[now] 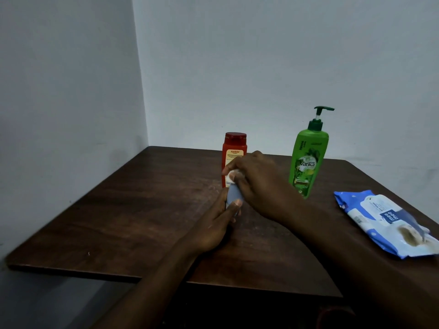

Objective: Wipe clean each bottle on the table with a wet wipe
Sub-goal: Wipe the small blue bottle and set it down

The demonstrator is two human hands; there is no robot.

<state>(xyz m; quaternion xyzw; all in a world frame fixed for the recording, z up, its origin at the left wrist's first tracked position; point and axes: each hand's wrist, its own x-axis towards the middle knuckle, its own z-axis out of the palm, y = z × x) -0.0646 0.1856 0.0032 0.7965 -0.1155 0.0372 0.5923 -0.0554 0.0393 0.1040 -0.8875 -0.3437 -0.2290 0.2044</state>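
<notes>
- The left hand [213, 226] holds a small grey bottle [233, 197] near the middle of the desk [118, 217]; its fingers are closed around the lower body of the bottle.
- The right hand [256, 181] presses a white wipe [230, 175] against the top of this bottle, fingers bent tight on the wipe.
- I judge that the grey bottle is being wiped now, so it is not finished.
- The red bottle [234, 148] stands behind the hands, toward the far edge, with no hand on it.
- The green pump bottle [308, 160] stands upright further right, near the far edge, also free.
- Whether these two are already clean, the view does not show; they may be left to do.
- The wipe pack [384, 222] lies at the right edge.
</notes>
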